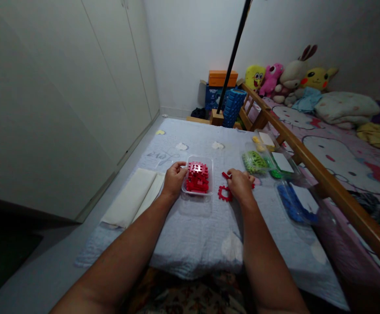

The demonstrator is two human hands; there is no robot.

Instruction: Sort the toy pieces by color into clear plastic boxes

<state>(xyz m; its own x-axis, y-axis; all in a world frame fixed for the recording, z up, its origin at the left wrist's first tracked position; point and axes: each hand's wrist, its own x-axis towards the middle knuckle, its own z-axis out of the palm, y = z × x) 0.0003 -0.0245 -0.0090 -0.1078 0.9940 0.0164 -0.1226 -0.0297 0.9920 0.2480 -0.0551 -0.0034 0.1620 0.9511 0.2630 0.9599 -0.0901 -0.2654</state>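
Note:
My left hand [175,179] pinches the left rim of a clear plastic container [212,174] between thumb and fingers. Inside it lies a heap of red notched building pieces [197,179]. To the right, my right hand [240,182] is low over the cloth with its fingers curled. A red building piece [225,175] juts out at its fingertips, and more red shows at the hand's right side. Just below the hand, a red ring-shaped piece [224,193] with a toothed edge rests on the cloth. The palm side of my right hand is hidden.
A blue cloth [196,248] covers the table. At left lies a folded cream cloth [129,196]. Along the right edge stand clear containers of green pieces [255,162] and blue pieces [292,203], with yellow pieces [258,143] behind. A wooden bed rail [294,141] borders that side.

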